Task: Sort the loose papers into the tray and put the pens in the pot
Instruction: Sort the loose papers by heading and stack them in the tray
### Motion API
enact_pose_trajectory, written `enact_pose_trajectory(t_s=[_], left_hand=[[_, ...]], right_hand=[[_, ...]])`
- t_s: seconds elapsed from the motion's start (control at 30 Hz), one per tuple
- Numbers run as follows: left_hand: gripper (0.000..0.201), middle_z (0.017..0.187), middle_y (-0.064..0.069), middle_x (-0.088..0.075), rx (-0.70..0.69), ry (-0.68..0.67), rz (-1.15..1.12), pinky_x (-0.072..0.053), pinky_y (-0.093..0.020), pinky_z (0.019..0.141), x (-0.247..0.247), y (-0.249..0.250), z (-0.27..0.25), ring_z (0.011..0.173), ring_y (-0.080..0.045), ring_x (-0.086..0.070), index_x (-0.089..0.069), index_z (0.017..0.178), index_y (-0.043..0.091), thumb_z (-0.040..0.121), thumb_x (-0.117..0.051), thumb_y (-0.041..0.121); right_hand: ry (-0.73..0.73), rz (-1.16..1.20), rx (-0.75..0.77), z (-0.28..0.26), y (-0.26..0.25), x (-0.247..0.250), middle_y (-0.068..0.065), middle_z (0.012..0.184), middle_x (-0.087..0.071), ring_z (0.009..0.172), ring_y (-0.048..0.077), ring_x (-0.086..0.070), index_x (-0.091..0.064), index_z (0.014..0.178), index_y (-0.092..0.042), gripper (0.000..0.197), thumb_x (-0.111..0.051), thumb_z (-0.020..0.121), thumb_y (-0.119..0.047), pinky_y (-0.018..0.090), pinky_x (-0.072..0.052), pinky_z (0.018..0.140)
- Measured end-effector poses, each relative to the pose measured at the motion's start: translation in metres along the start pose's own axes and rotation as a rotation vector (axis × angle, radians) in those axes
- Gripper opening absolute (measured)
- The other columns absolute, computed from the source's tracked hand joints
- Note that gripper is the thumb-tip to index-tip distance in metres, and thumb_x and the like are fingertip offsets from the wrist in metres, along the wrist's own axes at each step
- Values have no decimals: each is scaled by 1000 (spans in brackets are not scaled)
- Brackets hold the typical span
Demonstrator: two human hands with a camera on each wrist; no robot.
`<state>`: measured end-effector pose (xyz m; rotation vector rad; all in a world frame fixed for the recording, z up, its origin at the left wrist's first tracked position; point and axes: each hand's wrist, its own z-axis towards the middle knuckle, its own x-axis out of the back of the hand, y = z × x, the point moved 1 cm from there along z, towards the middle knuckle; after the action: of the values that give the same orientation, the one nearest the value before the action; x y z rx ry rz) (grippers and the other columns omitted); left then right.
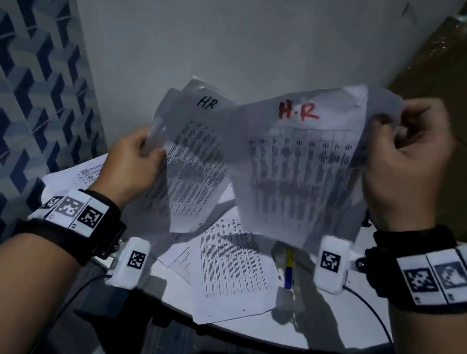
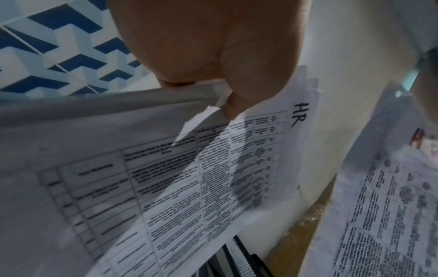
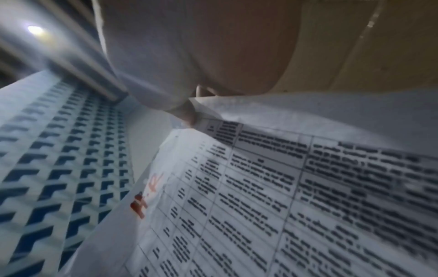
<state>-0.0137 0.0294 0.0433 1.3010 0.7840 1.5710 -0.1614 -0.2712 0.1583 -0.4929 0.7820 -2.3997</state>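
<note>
My left hand (image 1: 140,149) grips a sheaf of printed sheets marked "HR" in black (image 1: 197,148) by its left edge, raised above the table. In the left wrist view the thumb pinches these black-marked sheets (image 2: 213,168). My right hand (image 1: 401,157) pinches the top right corner of a sheet marked "H·R" in red (image 1: 301,171), held up beside the first. The right wrist view shows that red-marked sheet (image 3: 284,196) hanging from the fingers. More loose papers (image 1: 229,265) lie on the white table (image 1: 324,331). A yellow and blue pen (image 1: 288,268) lies among them. The held sheets hide the table's far part.
A blue patterned tiled wall (image 1: 15,88) runs along the left, a plain white wall (image 1: 245,30) stands behind, and a brown cardboard surface (image 1: 462,73) is at the right. Black cables (image 1: 369,307) trail over the table's front edge. Part of a dark mesh object (image 2: 239,260) shows below the papers.
</note>
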Motion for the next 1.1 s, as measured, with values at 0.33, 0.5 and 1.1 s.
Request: enact_pose_trajectory(t_s=[0.33, 0.5, 1.1], left_hand=[[27, 113, -8, -78, 238, -314, -402, -56, -49, 97, -31, 18, -32, 107, -31, -73, -72, 120, 9, 99, -56, 1], [32, 111, 11, -77, 266, -305, -440, -47, -44, 108, -39, 17, -41, 111, -11, -69, -75, 110, 23, 103, -51, 45], [19, 109, 1, -77, 89, -183, -328, -59, -32, 89, -37, 15, -46, 101, -14, -74, -66, 118, 16, 101, -60, 9]], right_hand=[[66, 419, -898, -61, 68, -35, 27, 112, -68, 99, 40, -69, -57, 109, 2, 17, -56, 92, -1, 54, -56, 89], [91, 440, -936, -81, 74, -51, 19, 95, -67, 89, 32, -66, -55, 94, -13, 11, -56, 93, -2, 45, -55, 82], [-147, 166, -681, -124, 64, -65, 4, 92, -67, 81, 11, -65, -56, 94, -15, 13, -51, 106, -13, 25, -56, 71]])
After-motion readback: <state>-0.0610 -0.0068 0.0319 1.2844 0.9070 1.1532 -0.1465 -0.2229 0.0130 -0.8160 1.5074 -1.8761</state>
